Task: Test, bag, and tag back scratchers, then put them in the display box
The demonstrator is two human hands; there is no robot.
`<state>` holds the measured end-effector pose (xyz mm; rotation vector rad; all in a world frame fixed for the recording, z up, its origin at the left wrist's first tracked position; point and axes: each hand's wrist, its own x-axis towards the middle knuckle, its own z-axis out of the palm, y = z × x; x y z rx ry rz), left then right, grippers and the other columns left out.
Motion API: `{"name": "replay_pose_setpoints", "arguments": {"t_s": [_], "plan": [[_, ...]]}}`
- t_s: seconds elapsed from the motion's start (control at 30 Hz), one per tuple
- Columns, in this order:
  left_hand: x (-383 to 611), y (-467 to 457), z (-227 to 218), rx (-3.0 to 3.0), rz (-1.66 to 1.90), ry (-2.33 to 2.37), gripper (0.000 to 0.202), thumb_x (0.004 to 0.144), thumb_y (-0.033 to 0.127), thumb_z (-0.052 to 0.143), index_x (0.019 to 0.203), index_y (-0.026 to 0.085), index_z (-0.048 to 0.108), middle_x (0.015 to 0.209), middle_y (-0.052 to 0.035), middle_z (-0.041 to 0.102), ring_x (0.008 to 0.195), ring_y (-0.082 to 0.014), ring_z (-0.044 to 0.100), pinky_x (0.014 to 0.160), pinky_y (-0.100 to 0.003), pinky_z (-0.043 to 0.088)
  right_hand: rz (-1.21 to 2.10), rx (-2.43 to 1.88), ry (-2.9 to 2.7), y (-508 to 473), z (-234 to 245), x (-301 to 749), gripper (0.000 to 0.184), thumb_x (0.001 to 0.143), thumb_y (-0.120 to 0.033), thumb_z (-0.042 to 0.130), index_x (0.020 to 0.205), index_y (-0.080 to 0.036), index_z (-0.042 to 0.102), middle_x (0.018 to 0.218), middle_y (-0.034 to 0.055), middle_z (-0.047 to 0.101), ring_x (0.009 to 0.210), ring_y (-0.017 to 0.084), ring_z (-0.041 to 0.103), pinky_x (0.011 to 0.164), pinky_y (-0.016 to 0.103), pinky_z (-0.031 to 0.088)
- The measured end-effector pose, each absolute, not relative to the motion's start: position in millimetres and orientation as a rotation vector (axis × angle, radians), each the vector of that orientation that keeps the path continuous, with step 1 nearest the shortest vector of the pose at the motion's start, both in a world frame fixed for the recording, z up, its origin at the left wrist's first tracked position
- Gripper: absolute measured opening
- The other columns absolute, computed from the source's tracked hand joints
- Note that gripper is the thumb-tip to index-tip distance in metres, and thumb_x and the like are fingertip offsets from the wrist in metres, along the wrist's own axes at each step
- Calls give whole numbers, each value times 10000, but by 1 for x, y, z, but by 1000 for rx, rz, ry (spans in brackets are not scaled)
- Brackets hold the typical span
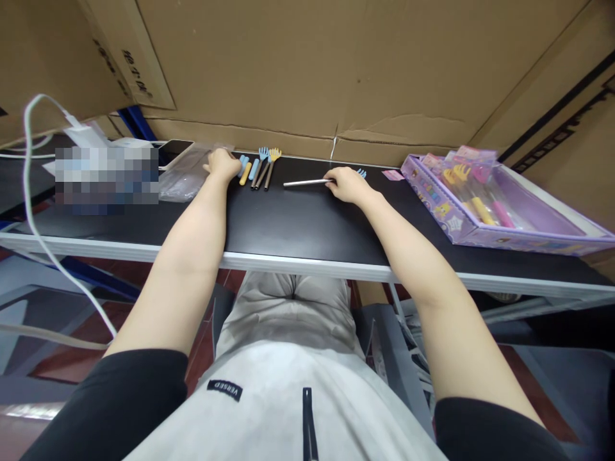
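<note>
My right hand [346, 184] is closed around a back scratcher; its bare metal rod [305, 183] points left, and its blue claw [361, 173] shows behind the hand. At the back of the table, my left hand [223, 165] has its fingers curled at a blue handle [243, 166]; the fingertips are partly hidden. Right beside it lie a yellow handle [245, 173] and another blue handle [254, 169]. Several back scratchers without handles, with blue claws [263, 153] and a yellow claw [275, 155], lie between my hands.
A purple display box [461, 224] on the right contains packaged back scratchers [473, 192]. A pink card [393, 175] lies by it. Clear plastic bags [185, 176], a phone [175, 153] and a white charger with cable [86, 136] are on the left. Cardboard [307, 77] walls the back.
</note>
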<state>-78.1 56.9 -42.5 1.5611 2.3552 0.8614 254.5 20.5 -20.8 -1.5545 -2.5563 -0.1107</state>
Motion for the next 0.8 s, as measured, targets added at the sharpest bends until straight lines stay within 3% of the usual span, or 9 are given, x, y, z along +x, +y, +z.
{"name": "replay_pose_setpoints", "arguments": {"t_s": [0.13, 0.4, 0.53, 0.8], "plan": [[-70, 57, -38, 1686, 843, 2321, 520, 792, 431, 670, 1259, 233, 781, 1487, -197, 691, 1490, -478, 514, 1282, -714, 330, -101, -1512, -2542, 26, -25, 258, 373, 1027, -159, 564, 1321, -151, 794, 1348, 154, 780, 1289, 322, 717, 1106, 417, 535], [-58, 55, -38, 1998, 665, 2216, 572, 804, 524, 727, 1268, 192, 768, 1563, -275, 565, 1582, -554, 304, 1279, -806, 207, -96, -1504, -2550, 26, -25, 257, 363, 1030, -159, 567, 1307, -159, 801, 1334, 149, 785, 1262, 315, 722, 1080, 404, 532], [-57, 57, -41, 2019, 570, 2217, 642, 849, 548, 661, 1333, 134, 737, 1622, -318, 494, 1600, -568, 266, 1276, -802, 188, -97, -1522, -2555, 26, -24, 257, 370, 1030, -151, 565, 1319, -158, 796, 1340, 147, 784, 1270, 308, 724, 1088, 398, 530], [-57, 66, -49, 1952, 639, 2200, 657, 852, 580, 685, 1302, 102, 726, 1603, -312, 515, 1596, -548, 268, 1276, -756, 221, -91, -1525, -2548, 24, -23, 256, 372, 1028, -147, 569, 1321, -158, 798, 1332, 149, 787, 1279, 315, 726, 1090, 399, 540]]}}
